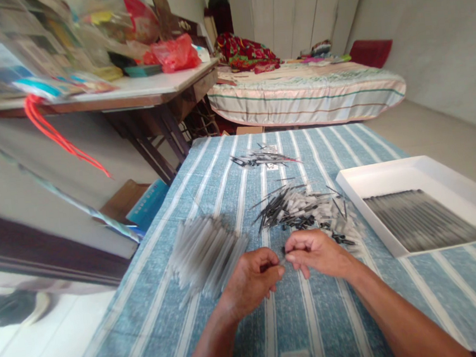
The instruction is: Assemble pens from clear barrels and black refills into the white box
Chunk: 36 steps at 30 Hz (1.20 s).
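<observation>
My left hand [254, 278] is closed in a pinch above the striped cloth, its fingertips almost meeting those of my right hand [316, 254]. My right thumb and fingers pinch a small black piece [284, 250]. What my left fingers hold is too small and hidden to name. Left of my left hand lies a stack of grey translucent tubes [209, 251], like pen barrels, blurred. Just beyond my right hand is a loose heap of small clear and black pen parts [303, 206], with thin black sticks among them.
A white open box [430, 168] at the right holds a row of slim grey-black pens [419, 220]. Farther back lies a small pile of thin sticks [261, 157]. A cluttered side table [137, 93] stands at the left, a bed [305, 93] behind.
</observation>
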Motion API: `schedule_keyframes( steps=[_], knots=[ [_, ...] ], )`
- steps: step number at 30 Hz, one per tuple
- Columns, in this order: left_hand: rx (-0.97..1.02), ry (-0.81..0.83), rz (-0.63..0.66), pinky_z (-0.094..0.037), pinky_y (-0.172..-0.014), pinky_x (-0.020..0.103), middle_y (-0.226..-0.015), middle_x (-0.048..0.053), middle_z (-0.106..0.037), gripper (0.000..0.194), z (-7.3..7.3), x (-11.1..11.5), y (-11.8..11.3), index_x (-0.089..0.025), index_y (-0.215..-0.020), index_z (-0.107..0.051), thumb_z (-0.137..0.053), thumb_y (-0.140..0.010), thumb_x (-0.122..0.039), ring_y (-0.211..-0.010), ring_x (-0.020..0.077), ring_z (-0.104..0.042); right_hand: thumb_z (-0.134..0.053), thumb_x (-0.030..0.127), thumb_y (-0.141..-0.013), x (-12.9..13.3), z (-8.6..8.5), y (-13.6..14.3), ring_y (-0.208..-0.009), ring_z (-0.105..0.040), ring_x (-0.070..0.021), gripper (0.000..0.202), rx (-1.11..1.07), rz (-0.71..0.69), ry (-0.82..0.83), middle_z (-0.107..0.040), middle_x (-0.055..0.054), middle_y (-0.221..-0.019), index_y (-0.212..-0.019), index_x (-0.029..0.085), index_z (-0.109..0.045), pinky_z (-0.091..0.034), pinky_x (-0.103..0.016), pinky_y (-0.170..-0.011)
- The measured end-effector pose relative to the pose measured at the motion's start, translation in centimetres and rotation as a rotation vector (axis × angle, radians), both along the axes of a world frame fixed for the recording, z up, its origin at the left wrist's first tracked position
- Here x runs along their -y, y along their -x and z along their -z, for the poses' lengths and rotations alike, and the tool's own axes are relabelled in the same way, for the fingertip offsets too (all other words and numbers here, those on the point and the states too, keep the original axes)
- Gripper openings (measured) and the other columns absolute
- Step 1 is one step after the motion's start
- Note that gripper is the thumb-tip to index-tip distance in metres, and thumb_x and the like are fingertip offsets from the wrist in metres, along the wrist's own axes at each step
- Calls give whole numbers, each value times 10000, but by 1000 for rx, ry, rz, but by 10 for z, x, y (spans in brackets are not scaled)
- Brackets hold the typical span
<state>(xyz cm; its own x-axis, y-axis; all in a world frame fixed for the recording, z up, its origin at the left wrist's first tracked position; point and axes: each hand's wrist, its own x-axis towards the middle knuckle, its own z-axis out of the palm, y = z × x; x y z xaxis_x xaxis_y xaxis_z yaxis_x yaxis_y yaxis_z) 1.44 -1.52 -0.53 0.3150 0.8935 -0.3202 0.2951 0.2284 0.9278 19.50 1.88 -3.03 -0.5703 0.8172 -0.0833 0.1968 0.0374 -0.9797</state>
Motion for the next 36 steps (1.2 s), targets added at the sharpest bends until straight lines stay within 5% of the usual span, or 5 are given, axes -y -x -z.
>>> schedule_keyframes(
  steps=[12, 30, 36],
  knots=[
    [-1, 12, -12, -358, -411, 193, -523, -57, -498, 75, 1, 1, -1, -168, -665, -527, -564, -696, -224, -432, 82, -461, -443, 502, -832, 0, 1, 0, -298, -467, -67, 445, 99, 7, 32, -527, 37, -429, -553, 160, -496, -321, -171, -331],
    [-24, -2, -53, -323, -434, 198, -487, -72, -447, 76, 0, 2, -2, -176, -648, -531, -564, -690, -230, -449, 89, -438, -495, 470, -811, -1, -2, -3, -334, -510, -74, 360, 65, 5, 65, -561, 37, -483, -630, 160, -515, -344, -162, -342],
    [-159, -199, -20, -278, -456, 205, -513, -67, -392, 113, 3, -1, -1, -177, -610, -509, -580, -690, -214, -482, 85, -359, -534, 422, -794, -1, 1, 0, -339, -512, -76, 313, 40, 12, 69, -561, 45, -481, -617, 166, -497, -339, -164, -341]
  ],
)
